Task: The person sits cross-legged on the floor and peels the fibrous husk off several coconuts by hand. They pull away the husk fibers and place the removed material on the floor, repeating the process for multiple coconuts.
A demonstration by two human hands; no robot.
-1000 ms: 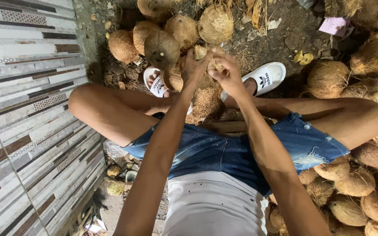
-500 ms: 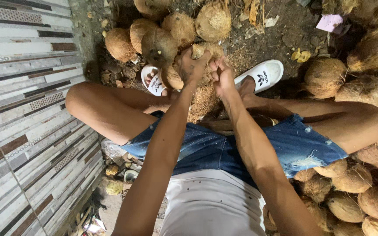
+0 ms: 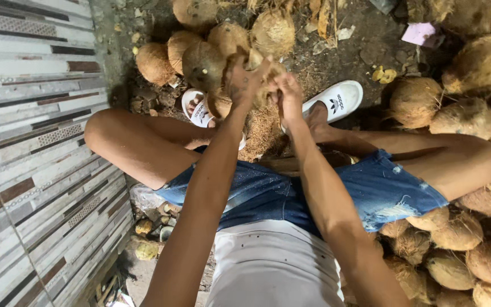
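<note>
Both hands grip one brown, fibrous, half-husked coconut (image 3: 263, 79), held up over the heap of loose husk fibre (image 3: 259, 133) btwn the white slide sandals (image 3: 336, 101). Left hand (image 3: 241, 81) wraps its left side; right hand (image 3: 288, 94) clamps the right side. Vs. a sec ago the hands sit a bit higher and closer together, and the nut looks turned, so prob. the husk is mid-tear, not yet off. Round husked coconuts (image 3: 444, 264) piled at right.

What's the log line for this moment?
left hand: grips coconut | right hand: grips coconut | coconut: husk partly torn, held above feet | around: coconut piles, tiled wall
</note>
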